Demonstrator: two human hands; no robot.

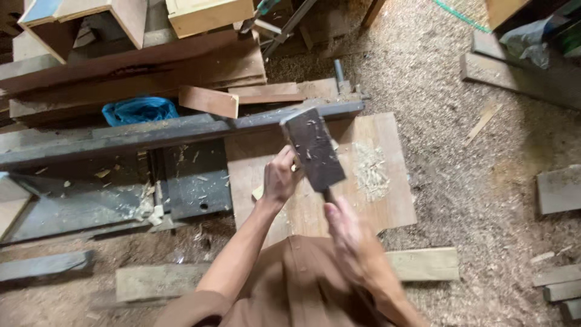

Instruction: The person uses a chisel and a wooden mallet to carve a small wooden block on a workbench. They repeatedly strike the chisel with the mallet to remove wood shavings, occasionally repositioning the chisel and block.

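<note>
— What's in the right hand?
— Its fingers are wrapped around the handle of a dark wooden mallet, raised over the plywood board.
— And the left hand?
— Fingers closed on a small pale piece, mostly hidden, just beside the mallet's head.

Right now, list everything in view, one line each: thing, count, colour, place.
mallet: one, dark wood, raised over the board, handle in the right hand
plywood board: one, light brown, on the floor under the hands
shavings pile: one, pale, on the board
long beam: one, grey, lying across the left
blue bag: one, behind the beam
short plank: one, reddish, beside the bag
sawdust floor: tan, all around
left hand: one, fingers closed on something small I cannot make out
right hand: one, blurred, on the handle
</note>
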